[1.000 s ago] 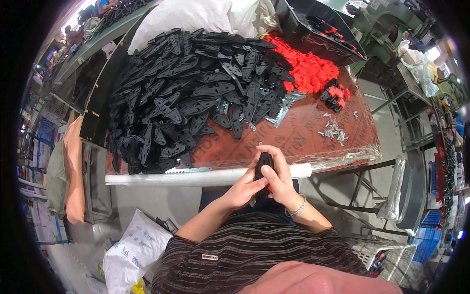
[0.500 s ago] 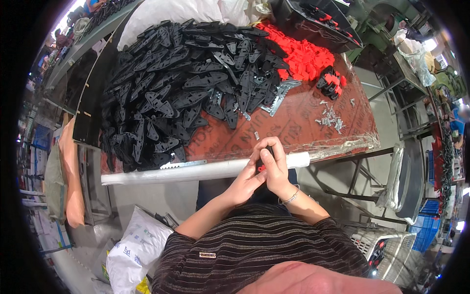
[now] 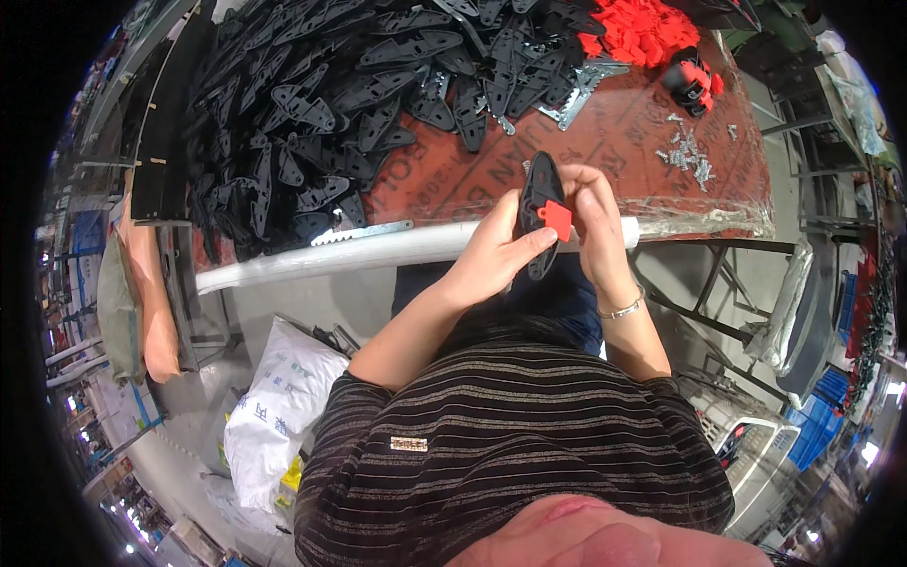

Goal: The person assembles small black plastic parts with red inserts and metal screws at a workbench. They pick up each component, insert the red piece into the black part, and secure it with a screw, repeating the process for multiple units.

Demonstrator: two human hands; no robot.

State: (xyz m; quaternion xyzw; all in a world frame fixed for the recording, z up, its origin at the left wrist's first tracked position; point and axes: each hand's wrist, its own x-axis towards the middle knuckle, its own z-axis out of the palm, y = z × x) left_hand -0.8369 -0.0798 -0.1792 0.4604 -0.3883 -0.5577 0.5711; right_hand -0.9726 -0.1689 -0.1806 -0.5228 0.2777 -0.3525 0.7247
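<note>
My left hand (image 3: 487, 250) grips a long black plastic piece (image 3: 539, 187) with pointed ends, held upright over the table's near edge. Its thumb presses on a red plastic part (image 3: 556, 220) fitted against the black piece. Close on the right side, my right hand (image 3: 597, 219) has its fingers curled together near the red part. What those fingers hold, if anything, is hidden. A small metal spring (image 3: 526, 165) lies on the table just behind the black piece, partly covered by it.
A large heap of black plastic pieces (image 3: 312, 104) covers the table's left and middle. Red parts (image 3: 647, 33) are piled at the far right, by a few black-and-red pieces (image 3: 693, 83). Small springs (image 3: 688, 156) lie nearer. A white-wrapped roll (image 3: 359, 244) lines the front edge.
My hands have drawn apart, exposing the black piece with its red part, which they mostly covered before. The view has shifted, so the table sits higher in the picture.
</note>
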